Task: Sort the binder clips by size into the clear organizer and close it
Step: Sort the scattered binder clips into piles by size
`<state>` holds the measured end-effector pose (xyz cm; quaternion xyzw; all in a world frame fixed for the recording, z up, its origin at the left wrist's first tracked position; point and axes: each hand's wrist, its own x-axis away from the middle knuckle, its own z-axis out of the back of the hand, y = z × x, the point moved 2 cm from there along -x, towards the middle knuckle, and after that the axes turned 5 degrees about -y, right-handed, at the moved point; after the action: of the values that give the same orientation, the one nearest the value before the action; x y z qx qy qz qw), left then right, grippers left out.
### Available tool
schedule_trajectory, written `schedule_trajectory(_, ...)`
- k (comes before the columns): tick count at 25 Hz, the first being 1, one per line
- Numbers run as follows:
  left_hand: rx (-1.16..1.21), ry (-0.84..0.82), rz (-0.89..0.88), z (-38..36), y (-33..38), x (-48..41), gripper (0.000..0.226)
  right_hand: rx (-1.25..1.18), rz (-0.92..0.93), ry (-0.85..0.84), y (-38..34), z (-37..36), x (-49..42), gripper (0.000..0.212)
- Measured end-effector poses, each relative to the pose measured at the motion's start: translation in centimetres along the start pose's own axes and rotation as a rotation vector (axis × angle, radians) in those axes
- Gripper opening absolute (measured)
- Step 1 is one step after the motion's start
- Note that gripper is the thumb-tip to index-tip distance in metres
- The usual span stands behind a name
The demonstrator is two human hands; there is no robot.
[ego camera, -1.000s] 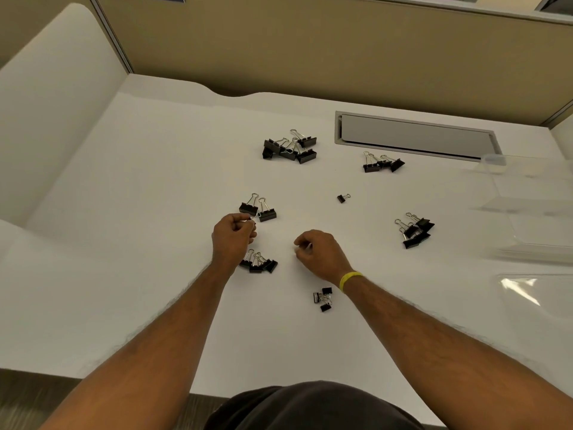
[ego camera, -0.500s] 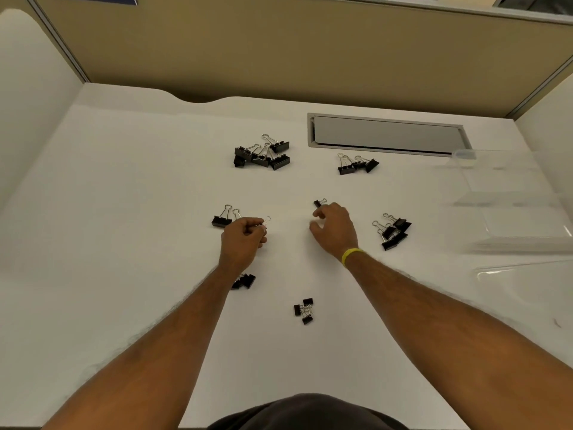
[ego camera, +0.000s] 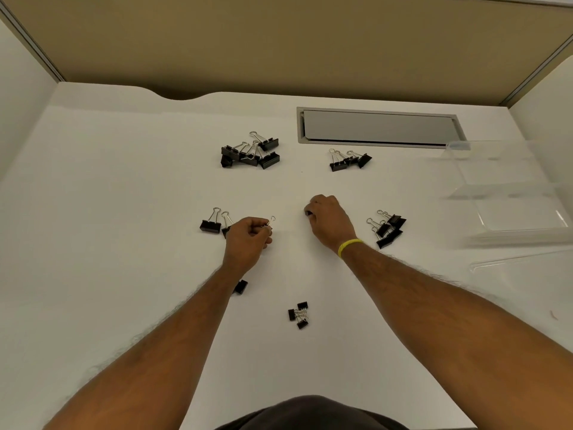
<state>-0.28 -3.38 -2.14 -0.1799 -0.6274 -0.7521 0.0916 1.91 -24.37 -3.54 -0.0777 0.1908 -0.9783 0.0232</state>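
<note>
While six clip clusters [ego camera: 250, 150] lie about, left hand [ego camera: 248, 240] and right hand [ego camera: 330, 223] each pinch one

You have bare surface [ego camera: 108, 197] at far left. Clip piles [ego camera: 266, 160] crowd the middle, a small cluster [ego camera: 299, 315] lies between your forearms, and the clear organizer [ego camera: 511, 193] blocks the right side.

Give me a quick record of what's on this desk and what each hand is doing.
Left hand: pinches a wire-looped clip, loop sticking out past the fingers
Right hand: fingers curled on a small black clip
Loose clips: black, in several heaps on the white desk
Clear organizer: at the right side, no clips visible inside
</note>
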Motion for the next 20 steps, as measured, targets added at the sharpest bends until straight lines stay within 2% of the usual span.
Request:
schedule_trajectory(3, -0.041, -0.031, 0.003, -0.5, -0.2, 0.3, 0.014, -0.083, 0.017, -0.014, -0.6, 0.3, 0.6, 0.022)
schedule_trajectory(10, -0.073, -0.107, 0.01, -2.0, -0.6, 2.6, 0.012, -0.722, -0.076, -0.044, -3.9, -0.3, 6.8, 0.014)
schedule_trajectory(16, -0.146, -0.159, -0.02, -2.6, -1.3, 6.3, 0.009, -0.867, -0.131, -0.088, -4.7, -0.4, 10.9, 0.018)
schedule_trajectory(20, -0.27, -0.215, -0.04, -2.8, -2.4, 8.4, 0.011, -0.753, -0.141, -0.136, -4.2, -1.3, 13.4, 0.017)
